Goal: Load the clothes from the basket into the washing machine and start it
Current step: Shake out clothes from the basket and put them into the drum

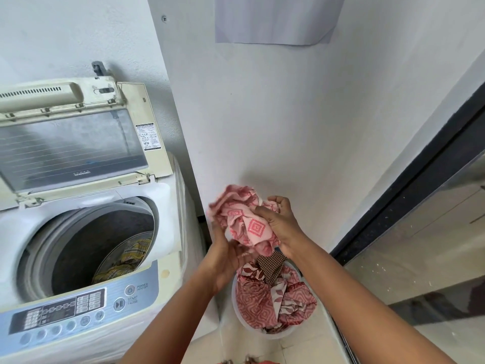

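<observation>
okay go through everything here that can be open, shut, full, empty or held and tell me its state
washing machine lid: raised open
drum: holds a yellowish checked garment
basket: still holds clothes
pink patterned cloth: bunched, held above basket
left hand: grips cloth
right hand: grips cloth

There is 1 washing machine with 1 raised lid, 1 yellowish garment in its drum, 1 basket of clothes, 1 pink patterned cloth, and 2 hands: left hand, right hand.
</observation>
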`<state>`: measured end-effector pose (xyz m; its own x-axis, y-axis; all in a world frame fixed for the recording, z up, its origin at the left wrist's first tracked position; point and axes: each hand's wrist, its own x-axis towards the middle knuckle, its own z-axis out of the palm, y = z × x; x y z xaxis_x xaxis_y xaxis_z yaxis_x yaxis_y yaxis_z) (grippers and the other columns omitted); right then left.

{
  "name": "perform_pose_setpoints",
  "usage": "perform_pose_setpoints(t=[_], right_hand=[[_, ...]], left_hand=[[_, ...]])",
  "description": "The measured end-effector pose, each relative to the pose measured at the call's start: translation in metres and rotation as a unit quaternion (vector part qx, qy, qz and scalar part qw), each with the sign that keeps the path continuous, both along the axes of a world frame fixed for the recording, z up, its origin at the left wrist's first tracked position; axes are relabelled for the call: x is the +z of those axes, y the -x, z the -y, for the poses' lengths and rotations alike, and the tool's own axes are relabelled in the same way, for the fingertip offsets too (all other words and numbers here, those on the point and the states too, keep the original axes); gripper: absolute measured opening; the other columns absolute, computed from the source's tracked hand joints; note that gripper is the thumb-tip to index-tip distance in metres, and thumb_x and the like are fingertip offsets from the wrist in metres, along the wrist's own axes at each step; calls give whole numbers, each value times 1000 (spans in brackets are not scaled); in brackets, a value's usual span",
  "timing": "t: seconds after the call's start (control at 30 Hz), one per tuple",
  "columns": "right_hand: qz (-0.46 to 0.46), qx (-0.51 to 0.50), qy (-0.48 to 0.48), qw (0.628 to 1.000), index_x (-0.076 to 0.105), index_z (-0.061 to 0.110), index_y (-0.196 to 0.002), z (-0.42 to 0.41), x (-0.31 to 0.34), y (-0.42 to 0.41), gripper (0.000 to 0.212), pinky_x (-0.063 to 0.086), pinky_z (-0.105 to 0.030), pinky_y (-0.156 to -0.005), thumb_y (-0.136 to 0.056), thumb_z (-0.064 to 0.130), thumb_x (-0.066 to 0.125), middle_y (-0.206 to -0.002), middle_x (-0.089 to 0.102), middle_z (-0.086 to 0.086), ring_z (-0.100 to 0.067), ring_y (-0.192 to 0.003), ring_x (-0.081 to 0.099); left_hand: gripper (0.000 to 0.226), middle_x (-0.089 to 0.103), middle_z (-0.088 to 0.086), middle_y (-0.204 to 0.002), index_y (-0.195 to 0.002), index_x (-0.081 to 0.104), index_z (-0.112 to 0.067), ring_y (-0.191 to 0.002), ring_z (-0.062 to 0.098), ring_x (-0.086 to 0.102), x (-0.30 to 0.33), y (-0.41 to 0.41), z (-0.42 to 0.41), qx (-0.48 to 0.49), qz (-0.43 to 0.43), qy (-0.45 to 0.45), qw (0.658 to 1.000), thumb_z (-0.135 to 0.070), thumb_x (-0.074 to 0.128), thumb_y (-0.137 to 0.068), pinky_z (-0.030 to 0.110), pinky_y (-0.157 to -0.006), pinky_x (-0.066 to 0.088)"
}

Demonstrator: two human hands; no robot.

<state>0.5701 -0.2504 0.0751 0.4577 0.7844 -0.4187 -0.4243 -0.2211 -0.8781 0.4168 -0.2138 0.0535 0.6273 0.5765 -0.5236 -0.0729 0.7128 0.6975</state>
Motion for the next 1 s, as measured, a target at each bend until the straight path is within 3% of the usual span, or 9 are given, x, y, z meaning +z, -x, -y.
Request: perform_pose_setpoints(t=[0.07, 0.17, 0.23, 0.3, 0.37, 0.47, 0.77, 0.87, 1.0], right_hand=[[-7, 35, 15, 999, 48, 16, -121, 2, -6, -1, 61, 56, -32, -61, -73, 21, 84, -107, 69, -14, -22, -73, 72], [10, 94, 18, 995, 59, 10, -110, 3, -15, 1, 59, 54, -35, -70, -65, 37, 86, -102, 74, -17, -27, -82, 71], [11, 123, 8, 992, 62, 6, -114, 2, -18, 4, 58, 52, -41, -83, -70, 38, 85, -104, 74, -18, -32, -91, 70], [-4, 163, -16, 986, 62, 4, -121, -2, -18, 11, 61, 50, -46, -90, -74, 38, 80, -110, 72, -19, -35, -99, 68], [-58, 199, -44, 977, 60, 2, -124, -5, -14, 19, 55, 54, -41, -83, -79, 31, 75, -109, 71, -20, -34, -96, 69], [-122, 266, -57, 954, 60, 1, -118, -14, -12, 38, 41, 57, -33, -72, -86, 25, 66, -99, 73, -17, -28, -86, 71], [-76, 282, -15, 956, 50, 13, -129, -84, -29, 116, 69, 44, -59, -104, -72, 36, 83, -116, 70, -19, -39, -109, 66], [-70, 298, -7, 952, 58, 12, -120, -110, -34, 150, 57, 46, -55, -103, -73, 34, 83, -111, 72, -18, -37, -104, 67], [-38, 290, 14, 956, 60, 5, -118, -141, -39, 203, 40, 55, -41, -88, -86, 25, 73, -103, 75, -15, -28, -93, 71]], left_hand=[[89, 69, 12, -125, -135, 56, -23, -117, 30, 65, 6, -3, -11, 21, 14, -60, 998, -82, 18, -82, 49, -100, 50], [83, 68, 13, -127, -142, 48, -20, -116, 30, 65, 8, -6, -23, 65, 7, -106, 992, -70, 64, -78, 42, -91, 56], [83, 66, 19, -126, -142, 48, -17, -115, 36, 65, 8, -2, -25, 95, 3, -94, 991, -55, 76, -73, 45, -90, 56], [75, 66, 23, -125, -137, 54, -11, -115, 39, 64, 9, 7, -22, 104, 15, -69, 992, -51, 71, -77, 50, -99, 51], [64, 67, 24, -123, -133, 58, -9, -115, 41, 63, 9, 17, -16, 114, 25, -43, 992, -51, 64, -85, 54, -105, 45], [55, 67, 21, -123, -130, 60, -11, -112, 37, 66, 5, 35, -13, 153, 41, -27, 987, -49, 54, -91, 49, -97, 50], [55, 73, 5, -118, -129, 61, -22, -111, 24, 69, 6, 114, -51, 281, -37, -102, 953, -52, 64, -83, 49, -102, 50], [36, 74, 3, -114, -126, 62, -26, -106, 22, 71, 5, 146, -68, 313, -60, -105, 942, -44, 58, -95, 43, -94, 54], [33, 72, 6, -116, -126, 57, -27, -105, 25, 70, -5, 194, -99, 352, -95, -85, 927, -42, 58, -97, 50, -98, 52]])
